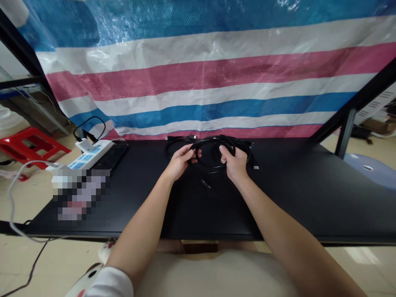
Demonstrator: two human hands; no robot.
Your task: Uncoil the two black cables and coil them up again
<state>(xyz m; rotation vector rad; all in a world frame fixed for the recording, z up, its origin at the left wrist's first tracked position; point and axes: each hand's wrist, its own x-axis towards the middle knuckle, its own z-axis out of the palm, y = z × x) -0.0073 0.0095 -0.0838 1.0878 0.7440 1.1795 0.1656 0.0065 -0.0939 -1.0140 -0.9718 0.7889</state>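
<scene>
A black cable [201,144] wound in loops is held up between my two hands over the black table. My left hand [181,161] is closed on the left side of the coil, thumb against the fingers. On the right side my right hand [236,164] grips the loops, with its thumb pressed on top. One end of a cable with a dark plug [206,184] shows below the coil, slightly blurred. Behind my left hand a second coiled black cable [167,145] lies on the table. More black cable [247,144] shows behind my right hand, partly hidden by it.
At the left of the black table [293,185] are a white power strip [93,154] with plugs in it and a dark phone [114,156]. A striped plastic sheet [201,78] hangs along the back edge. A red stool [34,144] stands on the floor at left.
</scene>
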